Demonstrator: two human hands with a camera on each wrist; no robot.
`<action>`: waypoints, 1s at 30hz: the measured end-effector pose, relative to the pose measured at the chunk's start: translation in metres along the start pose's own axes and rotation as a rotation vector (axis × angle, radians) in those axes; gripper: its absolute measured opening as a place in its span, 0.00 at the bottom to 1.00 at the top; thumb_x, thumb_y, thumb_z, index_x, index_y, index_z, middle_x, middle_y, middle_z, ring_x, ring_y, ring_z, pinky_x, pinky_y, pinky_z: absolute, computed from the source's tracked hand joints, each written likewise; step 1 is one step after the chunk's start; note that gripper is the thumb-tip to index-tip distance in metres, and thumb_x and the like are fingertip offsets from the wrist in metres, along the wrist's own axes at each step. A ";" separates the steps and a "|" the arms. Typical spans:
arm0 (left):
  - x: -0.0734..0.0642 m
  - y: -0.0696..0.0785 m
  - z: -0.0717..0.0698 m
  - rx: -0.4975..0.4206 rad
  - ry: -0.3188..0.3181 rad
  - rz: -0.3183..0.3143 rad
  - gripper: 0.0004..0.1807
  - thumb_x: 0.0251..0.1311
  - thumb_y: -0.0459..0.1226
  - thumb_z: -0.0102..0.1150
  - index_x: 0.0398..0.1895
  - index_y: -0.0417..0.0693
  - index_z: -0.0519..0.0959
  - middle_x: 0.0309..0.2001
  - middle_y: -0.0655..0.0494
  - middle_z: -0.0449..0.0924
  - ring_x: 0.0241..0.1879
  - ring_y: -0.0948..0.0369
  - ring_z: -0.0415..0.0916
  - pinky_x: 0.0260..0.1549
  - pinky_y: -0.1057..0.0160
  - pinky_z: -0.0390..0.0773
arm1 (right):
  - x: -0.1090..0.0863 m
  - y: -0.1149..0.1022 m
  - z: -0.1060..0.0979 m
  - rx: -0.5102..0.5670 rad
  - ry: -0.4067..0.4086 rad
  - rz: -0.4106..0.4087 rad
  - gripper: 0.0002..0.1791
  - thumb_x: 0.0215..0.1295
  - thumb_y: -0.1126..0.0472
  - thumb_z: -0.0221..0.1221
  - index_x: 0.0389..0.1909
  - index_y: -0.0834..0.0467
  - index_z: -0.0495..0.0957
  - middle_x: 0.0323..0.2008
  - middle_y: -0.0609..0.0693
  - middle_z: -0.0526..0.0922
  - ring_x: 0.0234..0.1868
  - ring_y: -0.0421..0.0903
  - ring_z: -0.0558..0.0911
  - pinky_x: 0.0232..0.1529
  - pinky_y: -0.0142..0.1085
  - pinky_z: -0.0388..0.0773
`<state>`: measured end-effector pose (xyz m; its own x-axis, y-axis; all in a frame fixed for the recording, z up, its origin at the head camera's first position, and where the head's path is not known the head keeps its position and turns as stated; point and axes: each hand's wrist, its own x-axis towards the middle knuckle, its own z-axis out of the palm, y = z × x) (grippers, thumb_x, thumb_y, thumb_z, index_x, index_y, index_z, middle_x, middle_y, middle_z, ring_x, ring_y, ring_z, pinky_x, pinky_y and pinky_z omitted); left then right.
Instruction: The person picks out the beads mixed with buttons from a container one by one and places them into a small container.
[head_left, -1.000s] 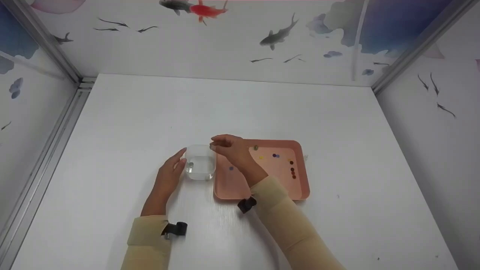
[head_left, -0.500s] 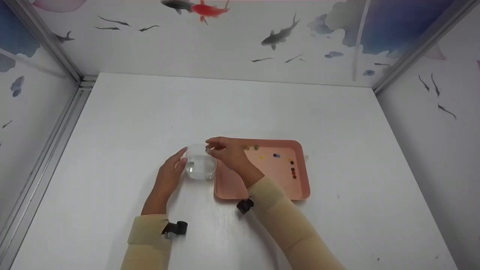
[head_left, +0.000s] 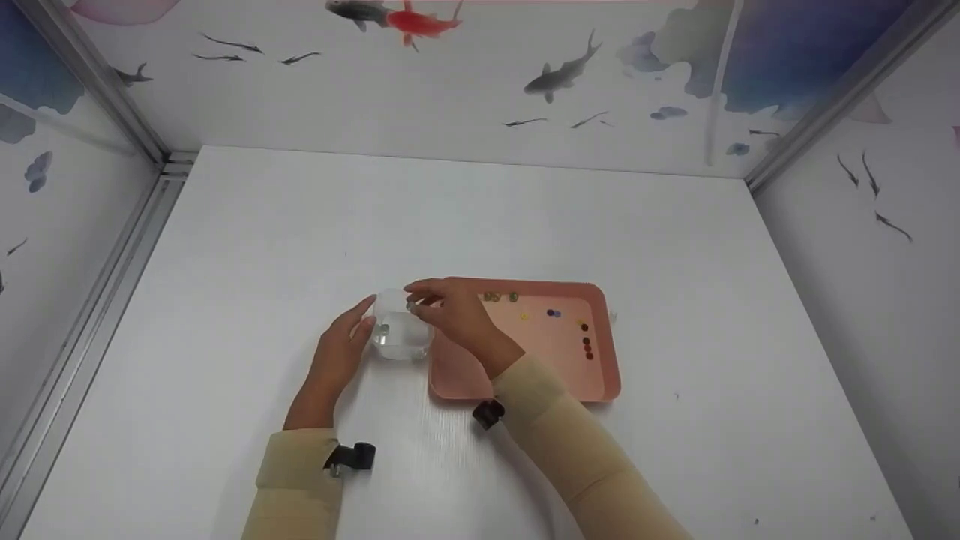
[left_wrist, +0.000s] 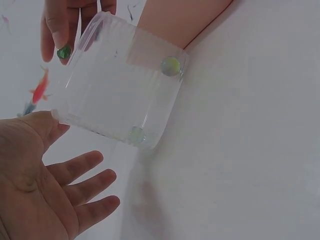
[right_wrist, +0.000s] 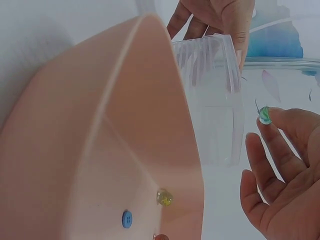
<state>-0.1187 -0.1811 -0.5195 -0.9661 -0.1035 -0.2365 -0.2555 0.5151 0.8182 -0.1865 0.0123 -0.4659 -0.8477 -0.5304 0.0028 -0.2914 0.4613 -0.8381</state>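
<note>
My right hand (head_left: 457, 311) pinches a green glass marble (right_wrist: 265, 115) between thumb and forefinger, above a clear plastic box (head_left: 403, 324). Its other fingers are loosely bent. Beside the box's left wall is my left hand (head_left: 341, 356), the thumb at the rim and the fingers spread and straight. Two marbles show low in the box in the left wrist view, one yellow-green (left_wrist: 170, 66) and one paler (left_wrist: 137, 135). A pink tray (head_left: 525, 382) stands right of the box, partly covered by my right hand and forearm.
Inside the tray are green marbles (head_left: 513, 297) at the back, a blue button (right_wrist: 127, 219), dark blue and yellow pieces, and several dark red ones (head_left: 588, 348) toward the right. White table and patterned walls (head_left: 450, 112) surround the work. Small specks dot the table at the right.
My right hand has moved left and slightly nearer to me, bringing the marble from the box's right edge to over its opening. The left hand stays in place.
</note>
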 end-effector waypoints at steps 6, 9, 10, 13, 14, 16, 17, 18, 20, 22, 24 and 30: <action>0.000 0.000 0.000 0.005 0.000 0.000 0.27 0.75 0.49 0.38 0.75 0.59 0.58 0.74 0.49 0.55 0.74 0.48 0.48 0.72 0.47 0.49 | 0.000 -0.003 0.002 -0.044 -0.019 0.012 0.17 0.65 0.65 0.61 0.55 0.56 0.81 0.44 0.48 0.85 0.47 0.44 0.81 0.44 0.32 0.81; 0.000 0.000 0.000 0.005 -0.001 0.002 0.27 0.76 0.49 0.38 0.75 0.59 0.57 0.74 0.49 0.55 0.74 0.48 0.48 0.72 0.47 0.49 | 0.000 -0.004 0.003 -0.080 -0.030 0.010 0.17 0.65 0.65 0.62 0.55 0.55 0.81 0.44 0.47 0.85 0.47 0.43 0.81 0.46 0.33 0.80; 0.000 0.001 0.000 0.005 -0.001 0.003 0.27 0.76 0.49 0.38 0.75 0.59 0.57 0.74 0.49 0.54 0.74 0.48 0.48 0.72 0.47 0.49 | 0.000 -0.005 0.003 -0.097 -0.033 0.008 0.17 0.65 0.64 0.62 0.55 0.55 0.81 0.44 0.46 0.86 0.47 0.43 0.81 0.46 0.33 0.80; 0.000 0.001 0.000 0.003 -0.002 0.000 0.27 0.76 0.48 0.38 0.75 0.59 0.57 0.75 0.49 0.54 0.74 0.48 0.48 0.72 0.46 0.49 | 0.001 -0.005 0.005 -0.157 -0.044 -0.008 0.17 0.65 0.64 0.62 0.54 0.54 0.81 0.44 0.46 0.86 0.47 0.44 0.81 0.47 0.34 0.80; 0.000 0.001 0.000 0.003 -0.002 -0.002 0.27 0.76 0.48 0.38 0.75 0.59 0.57 0.75 0.49 0.54 0.74 0.48 0.48 0.72 0.46 0.49 | 0.001 -0.004 0.005 -0.181 -0.046 -0.018 0.16 0.64 0.64 0.62 0.54 0.54 0.82 0.44 0.46 0.86 0.47 0.44 0.82 0.47 0.34 0.80; 0.000 0.001 0.000 0.001 -0.005 -0.009 0.27 0.75 0.49 0.38 0.75 0.60 0.57 0.75 0.50 0.54 0.74 0.48 0.47 0.72 0.46 0.49 | 0.002 -0.004 0.006 -0.222 -0.049 -0.035 0.16 0.64 0.64 0.63 0.53 0.53 0.82 0.43 0.46 0.86 0.47 0.45 0.83 0.47 0.34 0.80; 0.000 0.001 0.000 0.000 -0.006 -0.011 0.27 0.75 0.49 0.38 0.75 0.60 0.57 0.75 0.50 0.54 0.74 0.48 0.47 0.72 0.46 0.49 | 0.002 -0.003 0.007 -0.238 -0.051 -0.051 0.16 0.64 0.65 0.63 0.52 0.53 0.83 0.43 0.46 0.87 0.47 0.45 0.83 0.47 0.34 0.81; 0.000 0.001 0.000 -0.001 -0.007 -0.012 0.27 0.75 0.49 0.38 0.75 0.60 0.57 0.75 0.50 0.54 0.74 0.48 0.47 0.72 0.46 0.49 | 0.003 -0.003 0.008 -0.251 -0.052 -0.066 0.16 0.64 0.65 0.63 0.52 0.53 0.83 0.42 0.46 0.87 0.47 0.45 0.83 0.47 0.34 0.81; 0.001 0.001 0.000 -0.002 -0.010 -0.013 0.27 0.75 0.50 0.38 0.75 0.60 0.57 0.75 0.50 0.54 0.74 0.48 0.47 0.72 0.46 0.49 | 0.003 -0.003 0.008 -0.265 -0.054 -0.092 0.15 0.63 0.66 0.63 0.51 0.54 0.83 0.42 0.47 0.87 0.47 0.46 0.84 0.48 0.35 0.81; 0.001 0.000 0.000 -0.003 -0.011 -0.012 0.27 0.75 0.50 0.38 0.75 0.60 0.57 0.75 0.50 0.54 0.74 0.48 0.47 0.72 0.46 0.48 | 0.003 -0.003 0.009 -0.272 -0.054 -0.119 0.15 0.63 0.66 0.63 0.51 0.55 0.83 0.42 0.48 0.87 0.47 0.47 0.84 0.48 0.35 0.81; 0.001 0.000 0.000 -0.005 -0.013 -0.012 0.27 0.75 0.50 0.38 0.75 0.61 0.57 0.75 0.50 0.54 0.74 0.48 0.47 0.72 0.46 0.48 | 0.002 -0.003 0.009 -0.278 -0.055 -0.131 0.15 0.63 0.67 0.63 0.51 0.55 0.83 0.42 0.48 0.87 0.47 0.47 0.84 0.49 0.36 0.81; 0.001 0.001 0.000 -0.008 -0.011 -0.019 0.27 0.75 0.50 0.38 0.75 0.62 0.57 0.75 0.51 0.54 0.74 0.49 0.47 0.72 0.46 0.48 | 0.002 -0.004 0.011 -0.330 -0.053 -0.127 0.16 0.64 0.66 0.62 0.52 0.54 0.83 0.43 0.47 0.87 0.47 0.45 0.84 0.49 0.36 0.81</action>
<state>-0.1199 -0.1809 -0.5194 -0.9606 -0.1040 -0.2576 -0.2740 0.5066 0.8175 -0.1824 0.0016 -0.4690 -0.7739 -0.6304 0.0603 -0.5278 0.5896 -0.6114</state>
